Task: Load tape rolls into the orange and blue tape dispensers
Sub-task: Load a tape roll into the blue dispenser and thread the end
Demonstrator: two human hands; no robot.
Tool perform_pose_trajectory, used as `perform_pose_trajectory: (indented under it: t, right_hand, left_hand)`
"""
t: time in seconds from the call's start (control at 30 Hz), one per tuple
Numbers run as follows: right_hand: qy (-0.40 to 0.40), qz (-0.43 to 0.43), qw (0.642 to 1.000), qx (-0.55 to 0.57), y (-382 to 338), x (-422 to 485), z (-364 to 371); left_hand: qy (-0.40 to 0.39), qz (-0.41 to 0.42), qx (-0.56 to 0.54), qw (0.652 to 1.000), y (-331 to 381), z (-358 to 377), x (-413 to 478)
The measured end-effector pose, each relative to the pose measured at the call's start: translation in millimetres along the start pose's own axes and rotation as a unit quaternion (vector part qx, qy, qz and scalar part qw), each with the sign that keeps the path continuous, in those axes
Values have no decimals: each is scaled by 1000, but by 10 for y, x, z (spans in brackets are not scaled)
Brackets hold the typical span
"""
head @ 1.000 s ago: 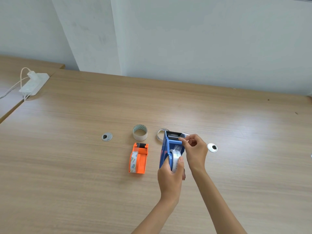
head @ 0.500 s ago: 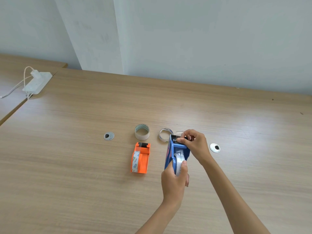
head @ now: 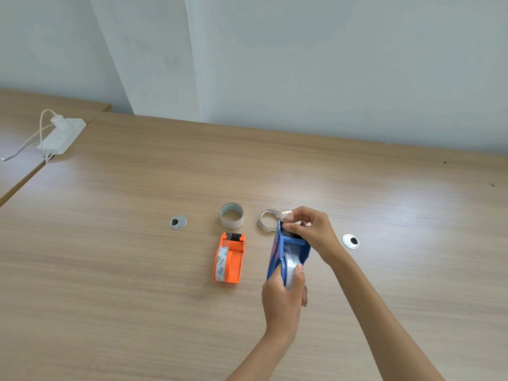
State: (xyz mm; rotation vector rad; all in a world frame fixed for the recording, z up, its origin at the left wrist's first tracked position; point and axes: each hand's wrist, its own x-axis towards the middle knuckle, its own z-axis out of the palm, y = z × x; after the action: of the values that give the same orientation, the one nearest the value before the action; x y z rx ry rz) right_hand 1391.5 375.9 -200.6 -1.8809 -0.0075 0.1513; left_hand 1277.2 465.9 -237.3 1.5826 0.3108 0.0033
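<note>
The blue tape dispenser (head: 277,251) stands on the wooden table with a clear tape roll (head: 290,266) seated in it. My left hand (head: 284,301) grips the dispenser's near end, thumb on the roll. My right hand (head: 312,229) pinches the clear tape end (head: 287,213) at the dispenser's far cutter end. The orange tape dispenser (head: 230,259) lies to the left with a tape roll (head: 221,262) in it. Behind it stand an empty cardboard tape core (head: 232,215) and a thin, nearly used-up tape ring (head: 267,220).
Two metal cable grommets, one at the left (head: 178,222) and one at the right (head: 350,241), are set in the table (head: 110,270). A white power strip (head: 61,136) with cables lies at the far left, near the seam with a second table. A pale wall runs behind.
My right hand has moved from over the roll to the dispenser's far cutter end, drawing the tape end with it. My left hand keeps its grip.
</note>
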Motion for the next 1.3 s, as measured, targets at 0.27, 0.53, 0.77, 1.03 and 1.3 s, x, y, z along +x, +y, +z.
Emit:
perform_pose_trajectory:
  t: [0.27,0.53,0.77,1.03,1.3]
  right_hand:
    - [-74,43,996,20,-212,182,-152]
    - [-52,59,997,9,-194,271,-219]
    - [-43,97,991,82,-114,303,-253]
    - [-124,161,972,121,-132,463,-310]
    - [-180,241,947,113,59,670,-350]
  left_hand:
    - [3,-7,-19,1000,69,7,-48]
    - [6,-6,-46,999,160,-10,-112]
    - [-6,-1,-54,999,189,0,-147]
    - [-16,3,-48,999,193,-12,-164]
    - [-8,6,-65,998,206,-11,-13]
